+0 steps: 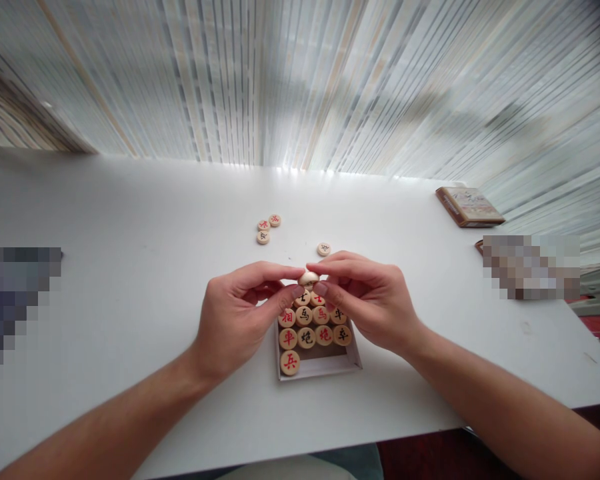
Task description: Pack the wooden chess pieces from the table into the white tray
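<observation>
Between the fingertips of both hands is a round wooden Chinese chess piece (309, 279), tilted so its edge shows. My left hand (247, 303) pinches its left side with thumb and forefinger, and my right hand (367, 293) pinches the right side. Just below, a shallow white box (325, 368) holds rows of pieces marked in red and black characters. A red-marked piece (290, 363) sits alone in its front left corner, with bare box floor to its right. My hands cover part of the box's far rows.
Three loose pieces (263, 225) lie together beyond my left hand, and a black-marked piece (324, 249) lies beyond my right. A flat brown box (471, 206) rests at the back right, with a partly blurred one (525, 267) nearer. Striped curtains (280, 87) hang behind the white table (130, 220).
</observation>
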The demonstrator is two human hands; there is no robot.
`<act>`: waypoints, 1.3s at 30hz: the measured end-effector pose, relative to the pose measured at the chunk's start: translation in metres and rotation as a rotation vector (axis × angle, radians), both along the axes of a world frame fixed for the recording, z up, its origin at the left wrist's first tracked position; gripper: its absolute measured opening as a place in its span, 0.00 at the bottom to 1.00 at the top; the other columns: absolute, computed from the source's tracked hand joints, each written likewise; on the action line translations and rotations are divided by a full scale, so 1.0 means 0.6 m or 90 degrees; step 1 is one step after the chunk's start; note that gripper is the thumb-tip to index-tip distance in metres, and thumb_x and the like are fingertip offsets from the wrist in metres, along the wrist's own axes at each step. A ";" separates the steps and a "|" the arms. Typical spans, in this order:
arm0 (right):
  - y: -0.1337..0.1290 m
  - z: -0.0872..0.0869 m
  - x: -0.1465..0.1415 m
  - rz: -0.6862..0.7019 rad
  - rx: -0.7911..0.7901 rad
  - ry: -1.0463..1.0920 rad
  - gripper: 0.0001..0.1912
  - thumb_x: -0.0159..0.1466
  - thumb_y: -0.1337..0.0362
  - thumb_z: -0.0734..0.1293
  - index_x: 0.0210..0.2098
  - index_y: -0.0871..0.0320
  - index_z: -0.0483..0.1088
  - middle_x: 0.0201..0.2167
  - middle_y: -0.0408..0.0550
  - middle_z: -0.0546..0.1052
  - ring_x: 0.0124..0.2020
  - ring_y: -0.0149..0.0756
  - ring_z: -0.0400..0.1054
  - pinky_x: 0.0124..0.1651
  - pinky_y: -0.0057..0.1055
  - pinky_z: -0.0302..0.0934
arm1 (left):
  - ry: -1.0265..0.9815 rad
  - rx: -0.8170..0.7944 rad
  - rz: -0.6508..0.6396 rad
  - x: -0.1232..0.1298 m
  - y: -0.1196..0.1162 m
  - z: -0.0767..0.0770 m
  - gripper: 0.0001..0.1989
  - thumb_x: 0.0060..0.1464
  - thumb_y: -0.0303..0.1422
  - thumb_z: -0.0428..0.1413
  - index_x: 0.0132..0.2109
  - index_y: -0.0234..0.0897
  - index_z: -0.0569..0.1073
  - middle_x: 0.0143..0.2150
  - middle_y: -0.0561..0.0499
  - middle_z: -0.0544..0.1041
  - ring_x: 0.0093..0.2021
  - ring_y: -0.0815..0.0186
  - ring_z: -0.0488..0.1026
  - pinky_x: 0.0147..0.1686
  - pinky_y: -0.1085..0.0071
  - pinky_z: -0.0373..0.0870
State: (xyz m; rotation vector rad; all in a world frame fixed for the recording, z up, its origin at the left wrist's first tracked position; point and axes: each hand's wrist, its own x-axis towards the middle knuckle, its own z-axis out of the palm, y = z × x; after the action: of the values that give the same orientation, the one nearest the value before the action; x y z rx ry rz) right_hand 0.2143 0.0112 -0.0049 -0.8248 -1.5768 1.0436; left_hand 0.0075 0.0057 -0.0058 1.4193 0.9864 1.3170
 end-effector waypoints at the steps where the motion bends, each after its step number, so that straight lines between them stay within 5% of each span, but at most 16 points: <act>1: 0.000 0.000 0.000 -0.001 -0.003 0.001 0.18 0.68 0.73 0.75 0.51 0.45 0.87 0.40 0.47 0.85 0.31 0.30 0.74 0.29 0.26 0.69 | -0.002 -0.001 -0.003 0.000 0.000 -0.001 0.09 0.55 0.24 0.73 0.42 0.40 0.89 0.38 0.52 0.89 0.33 0.70 0.83 0.34 0.80 0.82; 13: -0.002 -0.001 0.000 0.036 -0.206 0.090 0.11 0.66 0.63 0.80 0.48 0.48 0.88 0.28 0.45 0.84 0.20 0.28 0.73 0.22 0.24 0.68 | -0.065 -0.065 -0.003 0.001 0.001 0.002 0.15 0.45 0.28 0.79 0.42 0.41 0.90 0.35 0.50 0.90 0.32 0.65 0.87 0.33 0.78 0.87; 21: 0.003 -0.003 0.007 0.070 -0.305 0.097 0.16 0.65 0.57 0.81 0.51 0.52 0.87 0.25 0.45 0.82 0.23 0.28 0.71 0.26 0.26 0.69 | -0.075 -0.105 -0.008 0.002 0.001 0.009 0.16 0.42 0.29 0.80 0.41 0.41 0.90 0.32 0.50 0.89 0.30 0.63 0.87 0.33 0.76 0.87; 27: 0.003 0.003 0.004 0.085 -0.324 0.128 0.18 0.59 0.63 0.85 0.49 0.50 0.88 0.32 0.47 0.86 0.25 0.28 0.73 0.27 0.25 0.72 | -0.055 -0.100 -0.022 0.002 0.003 0.009 0.11 0.49 0.32 0.78 0.42 0.42 0.91 0.30 0.50 0.88 0.24 0.67 0.82 0.25 0.76 0.83; 39: 0.006 0.008 0.000 0.085 -0.311 0.134 0.14 0.58 0.62 0.86 0.44 0.54 0.88 0.32 0.48 0.86 0.26 0.29 0.74 0.26 0.23 0.72 | -0.037 -0.099 -0.002 0.000 0.002 0.009 0.09 0.49 0.31 0.78 0.39 0.41 0.90 0.34 0.49 0.89 0.33 0.61 0.87 0.36 0.70 0.88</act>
State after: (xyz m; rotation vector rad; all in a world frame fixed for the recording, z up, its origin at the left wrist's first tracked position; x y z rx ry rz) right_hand 0.2141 0.0145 0.0000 -0.9031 -1.2250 1.5960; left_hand 0.0073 0.0070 -0.0004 1.2577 1.0247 1.2446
